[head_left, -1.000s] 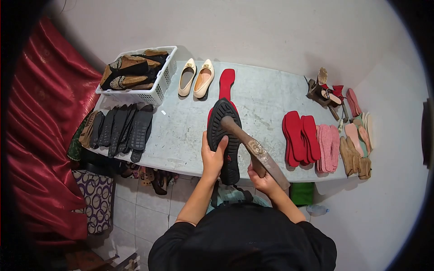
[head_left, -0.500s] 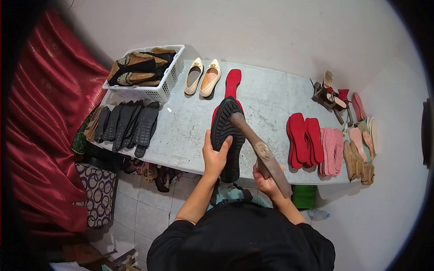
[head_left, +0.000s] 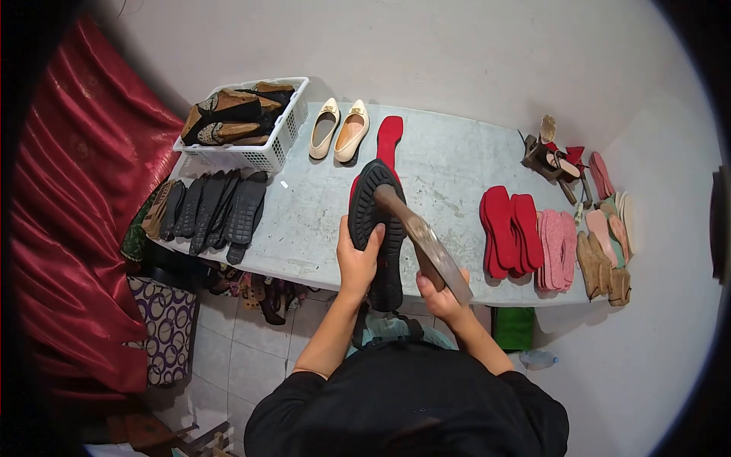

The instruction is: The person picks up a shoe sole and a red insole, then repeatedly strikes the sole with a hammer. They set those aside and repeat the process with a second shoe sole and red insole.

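Observation:
My left hand [head_left: 356, 260] grips a black shoe sole [head_left: 388, 259] by its side, thumb across the ribbed tread, which faces up. A red edge shows along the sole's upper left. In my right hand [head_left: 443, 295] is a hammer [head_left: 426, 240], its worn metal head slanting across from the hand. The rounded end of the head overlaps the front part of the sole, while its flat end lies over my right hand. Just beyond the sole, a red insole [head_left: 389, 135] rests on the grey-white table [head_left: 442, 152].
Cream shoes [head_left: 350, 133] stand behind, beside a white basket [head_left: 285, 137] of shoes. Black soles [head_left: 247, 206] line the table's left. Red insoles [head_left: 499, 232], pink insoles [head_left: 556, 251] and tan pieces [head_left: 594, 263] lie at the right, near a metal tool [head_left: 542, 158].
Both hands have shifted slightly left with the sole and hammer. The hammer's flat end has swung left and up, and its rounded end still overlaps the sole.

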